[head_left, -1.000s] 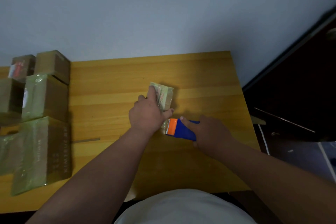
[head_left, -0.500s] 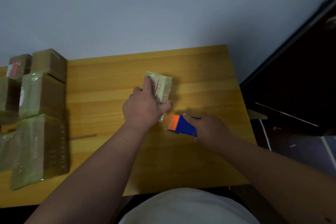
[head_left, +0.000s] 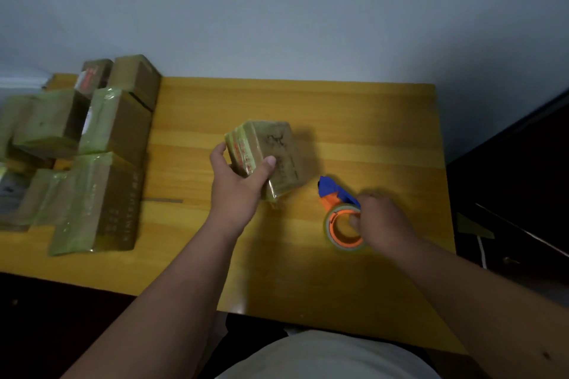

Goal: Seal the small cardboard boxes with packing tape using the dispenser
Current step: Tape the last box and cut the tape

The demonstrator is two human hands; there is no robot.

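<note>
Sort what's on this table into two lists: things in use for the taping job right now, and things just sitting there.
In use:
- small taped box, gripped by the left hand
- tape dispenser, blue and orange with its roll, under the right hand

Sitting there:
- stack of taped boxes at the table's left edge
- thin grey strip lying on the wooden table

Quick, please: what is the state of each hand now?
Left hand: closed on the small taped box.
Right hand: holding the tape dispenser.
</note>
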